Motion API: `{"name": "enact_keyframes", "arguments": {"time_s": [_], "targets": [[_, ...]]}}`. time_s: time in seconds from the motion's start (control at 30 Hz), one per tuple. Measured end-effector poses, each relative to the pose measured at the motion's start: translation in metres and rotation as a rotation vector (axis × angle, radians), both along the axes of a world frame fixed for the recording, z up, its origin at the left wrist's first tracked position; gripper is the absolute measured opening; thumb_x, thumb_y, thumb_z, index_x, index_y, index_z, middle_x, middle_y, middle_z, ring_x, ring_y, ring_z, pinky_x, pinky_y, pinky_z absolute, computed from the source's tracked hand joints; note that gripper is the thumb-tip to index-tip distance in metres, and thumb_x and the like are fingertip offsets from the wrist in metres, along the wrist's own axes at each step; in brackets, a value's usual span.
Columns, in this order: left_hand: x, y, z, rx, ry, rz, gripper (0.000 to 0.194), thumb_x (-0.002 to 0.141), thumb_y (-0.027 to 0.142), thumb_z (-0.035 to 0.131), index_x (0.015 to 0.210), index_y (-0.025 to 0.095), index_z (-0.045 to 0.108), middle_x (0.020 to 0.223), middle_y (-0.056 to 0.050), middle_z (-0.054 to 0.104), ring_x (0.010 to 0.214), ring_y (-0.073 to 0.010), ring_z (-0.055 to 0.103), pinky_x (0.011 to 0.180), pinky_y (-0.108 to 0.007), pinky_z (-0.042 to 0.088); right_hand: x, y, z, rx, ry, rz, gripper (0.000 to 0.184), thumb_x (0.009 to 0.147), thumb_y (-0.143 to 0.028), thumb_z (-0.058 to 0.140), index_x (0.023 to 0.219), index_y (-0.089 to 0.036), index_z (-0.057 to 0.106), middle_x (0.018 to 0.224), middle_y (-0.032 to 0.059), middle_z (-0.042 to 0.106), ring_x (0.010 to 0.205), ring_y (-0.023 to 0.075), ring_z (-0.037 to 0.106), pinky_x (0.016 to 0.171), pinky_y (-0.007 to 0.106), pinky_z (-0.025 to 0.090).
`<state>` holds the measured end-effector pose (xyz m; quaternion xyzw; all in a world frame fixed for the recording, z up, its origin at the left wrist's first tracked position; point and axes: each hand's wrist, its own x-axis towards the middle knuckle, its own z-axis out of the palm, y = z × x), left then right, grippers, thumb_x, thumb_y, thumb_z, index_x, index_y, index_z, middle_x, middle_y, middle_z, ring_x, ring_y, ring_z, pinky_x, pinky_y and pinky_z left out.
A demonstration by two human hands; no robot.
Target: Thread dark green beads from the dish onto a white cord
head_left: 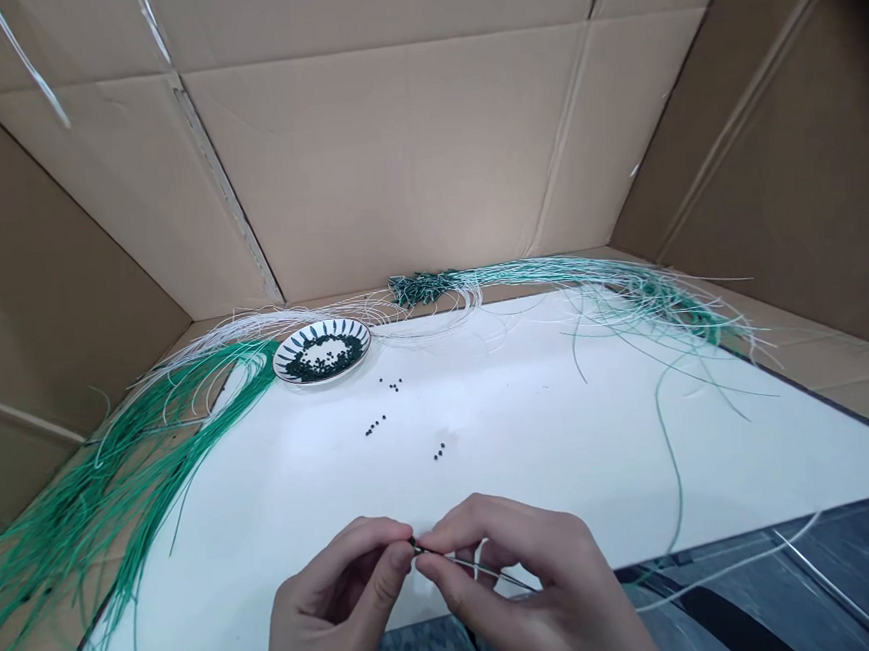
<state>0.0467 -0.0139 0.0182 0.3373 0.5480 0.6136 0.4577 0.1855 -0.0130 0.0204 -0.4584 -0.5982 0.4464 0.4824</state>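
My left hand [343, 603] is closed in a pinch, thumb and forefinger on a small black bead [414, 543] at the lower middle. Right against it, my right hand [534, 578] pinches thin cords [503, 575] close to the bead; the fingertips partly hide how bead and cords meet. The cords run back under my right palm. A pale cord [731, 568] shows beyond that hand at the board's front edge. Ahead of my hands, loose black beads [440, 452] lie in small groups on the white board [532, 418].
A striped oval plate [282, 362] of black beads stands at the back left. Green cords [95, 513] with white ends spread along the left edge. Another green and white bundle [551, 270] lies along the back to the right. Cardboard walls [391, 158] enclose the back and sides.
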Motion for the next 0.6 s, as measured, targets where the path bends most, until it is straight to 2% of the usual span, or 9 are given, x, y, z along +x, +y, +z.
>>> {"name": "enact_keyframes", "arguments": {"time_s": [0.2,0.3,0.37,0.47,0.6], "targets": [[0.000,-0.002,-0.001,-0.058,-0.007,0.073,0.031,0.041,0.048,0.099,0.058,0.028,0.082,0.061,0.003,0.076,0.058,-0.0111,0.066,0.057,-0.012,0.053,0.000,-0.003,0.013,-0.274,0.040,-0.026,0.010,0.075,-0.030,0.069,0.073,-0.020,0.067,0.063,-0.0035,0.053,0.053,0.0100,0.047,0.049,0.021,0.035],[0.001,-0.002,0.000,-0.054,-0.012,0.094,0.033,0.040,0.051,0.099,0.059,0.028,0.082,0.060,0.004,0.074,0.057,-0.0107,0.067,0.059,-0.011,0.053,0.000,-0.001,0.014,-0.245,0.055,-0.037,0.005,0.071,-0.023,0.069,0.076,-0.021,0.067,0.061,-0.0064,0.046,0.051,0.0086,0.038,0.050,0.020,0.033],[0.001,-0.002,-0.001,-0.051,-0.022,0.094,0.035,0.040,0.052,0.098,0.059,0.028,0.082,0.061,0.003,0.075,0.058,-0.0115,0.067,0.059,-0.013,0.054,0.000,0.000,0.011,-0.165,0.044,-0.031,0.005,0.073,-0.020,0.069,0.077,-0.022,0.069,0.063,-0.0052,0.051,0.052,0.0091,0.036,0.049,0.020,0.033],[0.000,-0.001,-0.002,-0.075,-0.051,0.022,0.037,0.044,0.055,0.097,0.060,0.025,0.081,0.060,0.002,0.074,0.059,-0.0122,0.066,0.060,-0.014,0.053,0.000,0.002,0.007,-0.085,0.008,-0.020,0.007,0.078,-0.020,0.067,0.072,-0.022,0.070,0.069,-0.0016,0.061,0.054,0.0106,0.041,0.050,0.021,0.038],[-0.002,0.000,-0.001,-0.138,-0.142,-0.118,0.037,0.049,0.052,0.096,0.057,0.021,0.079,0.056,0.000,0.068,0.060,-0.0122,0.062,0.061,-0.014,0.050,-0.002,0.000,0.008,-0.141,0.071,-0.022,0.010,0.080,-0.025,0.067,0.071,-0.022,0.065,0.074,0.0010,0.068,0.064,0.0147,0.059,0.058,0.023,0.049]]}}
